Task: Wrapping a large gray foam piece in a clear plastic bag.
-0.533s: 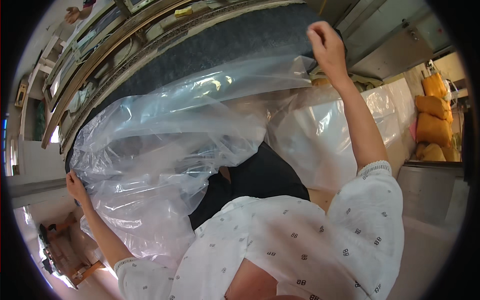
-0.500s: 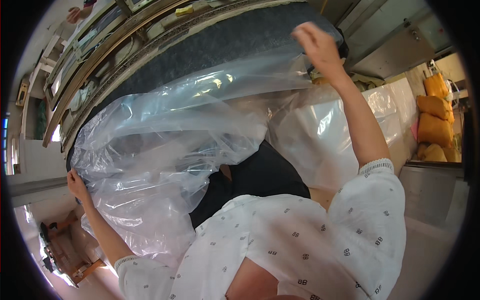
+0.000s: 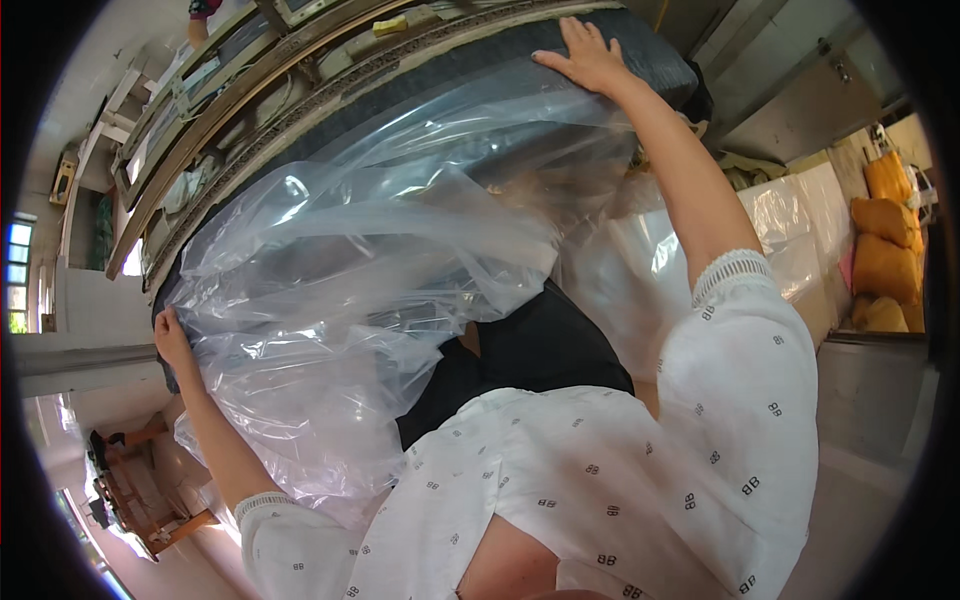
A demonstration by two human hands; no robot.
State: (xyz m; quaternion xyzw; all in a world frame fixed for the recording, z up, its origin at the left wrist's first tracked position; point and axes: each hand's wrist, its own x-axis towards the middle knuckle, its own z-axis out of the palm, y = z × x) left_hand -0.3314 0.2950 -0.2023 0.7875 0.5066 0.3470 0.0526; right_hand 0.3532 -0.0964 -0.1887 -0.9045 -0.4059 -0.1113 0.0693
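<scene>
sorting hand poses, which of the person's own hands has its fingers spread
The right hand, near the right end of the dark sheet: its fingers are splayed. The left hand is bunched at the left edge of the clear plastic sheet.

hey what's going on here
A person is handling clear plastic that lies rumpled over a dark surface and their lap. Their right hand is spread open at the far edge of the plastic, over the dark surface. Their left hand is at the left end, fingers curled; what it grips is hard to tell.
</scene>
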